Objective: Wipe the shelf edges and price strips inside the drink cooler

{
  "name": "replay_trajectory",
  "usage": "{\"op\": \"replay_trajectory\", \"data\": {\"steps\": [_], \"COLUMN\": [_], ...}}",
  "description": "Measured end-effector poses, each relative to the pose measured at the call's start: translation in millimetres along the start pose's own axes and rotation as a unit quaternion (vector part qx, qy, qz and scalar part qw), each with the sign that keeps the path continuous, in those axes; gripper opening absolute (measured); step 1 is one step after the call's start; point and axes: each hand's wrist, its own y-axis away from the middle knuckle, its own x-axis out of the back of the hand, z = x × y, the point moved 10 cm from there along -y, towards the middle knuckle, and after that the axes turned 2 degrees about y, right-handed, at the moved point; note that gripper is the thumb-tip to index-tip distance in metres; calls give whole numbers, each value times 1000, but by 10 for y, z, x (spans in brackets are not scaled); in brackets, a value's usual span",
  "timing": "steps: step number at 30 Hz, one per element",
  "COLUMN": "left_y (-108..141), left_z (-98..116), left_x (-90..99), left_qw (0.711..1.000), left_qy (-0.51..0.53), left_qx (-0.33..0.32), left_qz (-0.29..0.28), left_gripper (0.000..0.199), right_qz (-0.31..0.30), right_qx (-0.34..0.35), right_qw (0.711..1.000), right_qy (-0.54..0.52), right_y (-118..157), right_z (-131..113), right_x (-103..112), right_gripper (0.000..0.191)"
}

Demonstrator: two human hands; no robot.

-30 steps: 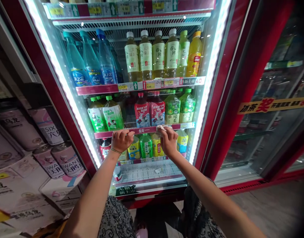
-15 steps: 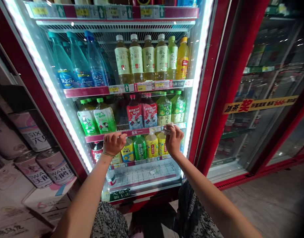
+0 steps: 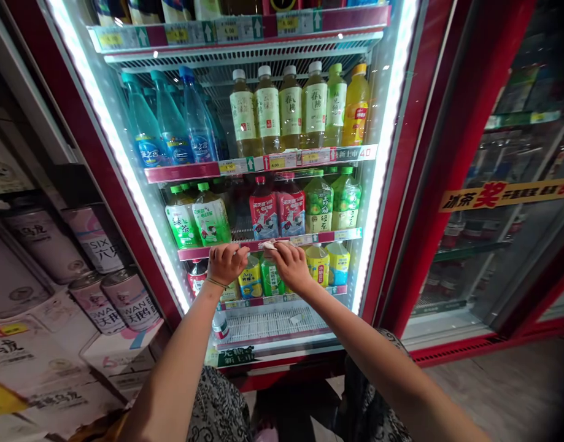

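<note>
The person's right hand [image 3: 287, 261] has its fingers bent around a white cloth [image 3: 269, 245], pinching it, and this cloth is at the front strip [image 3: 326, 237] of the middle shelf in a lit drinks cooler [image 3: 408, 184], just below two bottles with red labels [image 3: 291, 209]. The left hand [image 3: 227, 264] is just beside it, on the left, at the same strip; its fingers are curled, but I cannot tell whether they grip the edge or only rest there. A thin bracelet [image 3: 217, 282] is around the left wrist. On the middle shelf, two green bottles with white labels [image 3: 210, 215] stand above the left hand, and at the right end there are darker green bottles [image 3: 345, 199]. Under the strip, on the shelf below, a green bottle [image 3: 271, 279] is partly covered by the right hand, while yellow bottles [image 3: 317, 265] stand to the right of this hand. Higher in the cooler stand blue bottles [image 3: 173, 132] on the left, pale green bottles [image 3: 291, 113] in the middle and one orange bottle [image 3: 356, 113] at the right. On the lowest wire shelf [image 3: 263, 326], a small bottle [image 3: 220, 327] is near the left side, and outside the cooler, at the left, there are large pink cans [image 3: 131, 299]
</note>
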Motion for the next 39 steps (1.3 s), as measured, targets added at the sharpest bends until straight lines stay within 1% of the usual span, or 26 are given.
{"op": "replay_trajectory", "data": {"steps": [3, 5, 7, 8, 10, 11, 13, 14, 16, 17, 19, 20, 22, 25, 28, 30, 31, 33, 34, 35, 37, 39], "left_y": [2, 6, 15, 21, 32, 34, 34, 31, 22, 17, 4, -2, -13, -23, -24, -23, -23, -21, -19, -18, -18, -19], "left_z": [36, 30, -9, -29, -47, -46, -33, -26, -21, -22, -28, -29, -13, 26, 18, 14, 22, 49, 58, 60, 46, 26], "left_x": [30, 23, -21, -47, -77, -82, -81, -76, -61, -50, -33, -26, -7, 28, 5, -3, 9, 48, 63, 70, 63, 39], "left_qw": [1000, 1000, 1000, 999, 999, 999, 1000, 1000, 1000, 1000, 1000, 1000, 1000, 1000, 1000, 1000, 1000, 1000, 999, 999, 999, 1000], "left_qy": [-14, -7, 18, 29, 34, 26, 6, -1, -2, 3, 13, 14, 6, -9, -9, -12, -14, -16, -15, -12, -4, 1], "left_qx": [-16, -9, 14, 26, 36, 34, 24, 19, 14, 14, 18, 19, 14, 0, 7, 10, 6, -9, -14, -15, -10, -1], "left_qz": [19, 21, 7, -2, -12, -15, -17, -18, -18, -17, -15, -14, -7, 10, 1, -1, 5, 26, 33, 36, 31, 15], "left_gripper": [15, 15, 16, 16, 17, 17, 16, 15, 13, 13, 12, 12, 12, 12, 11, 11, 11, 12, 13, 13, 13, 12], "right_qz": [25, 64, 88, 92, 89, 82, 71, 51, 33, 26, 19, 19, 26, 56, 92, 113, 122, 133, 128, 118, 85, 63], "right_qx": [-53, -110, -134, -139, -137, -127, -88, -60, -32, -19, 1, 8, 7, -28, -86, -139, -161, -181, -172, -156, -104, -66], "right_qw": [998, 991, 986, 985, 986, 988, 993, 996, 998, 999, 1000, 1000, 999, 997, 991, 983, 979, 974, 976, 980, 991, 996], "right_qy": [19, 35, 34, 31, 27, 26, 34, 37, 31, 29, 25, 24, 25, 37, 47, 45, 42, 31, 25, 21, 5, -6], "right_y": [190, 329, 402, 403, 340, 280, 134, 59, -47, -78, -86, -64, 21, 212, 394, 466, 474, 422, 354, 271, 84, -57], "right_z": [509, 855, 1003, 997, 833, 682, 293, 86, -211, -306, -353, -304, -70, 470, 941, 1105, 1114, 972, 819, 634, 206, -144], "right_x": [99, 203, 241, 228, 154, 103, 17, -44, -94, -104, -97, -84, -38, 87, 228, 282, 287, 251, 201, 139, -4, -88], "right_gripper": [43, 44, 47, 48, 48, 46, 38, 35, 33, 33, 33, 33, 34, 36, 40, 42, 44, 45, 45, 45, 46, 42]}}
